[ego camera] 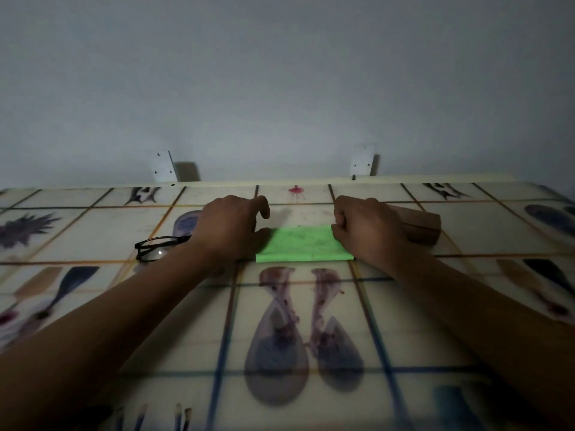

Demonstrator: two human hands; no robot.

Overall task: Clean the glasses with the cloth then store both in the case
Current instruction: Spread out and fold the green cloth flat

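A bright green cloth [303, 244] lies folded into a flat strip on the patterned table [311, 306]. My left hand [230, 225] sits at the cloth's left end; its thumb touches the edge and its fingers hang loosely curled above the table. My right hand [364, 228] is curled at the right end and pinches the cloth's upper right corner. Black-framed glasses [157, 248] lie folded on the table, left of my left wrist. A brown case [423, 225] lies behind my right hand, partly hidden by it.
The table runs up to a pale wall with two metal brackets [161, 166] [362, 161] along its back edge. Printed fruit and tile patterns cover the tabletop. The room is dim.
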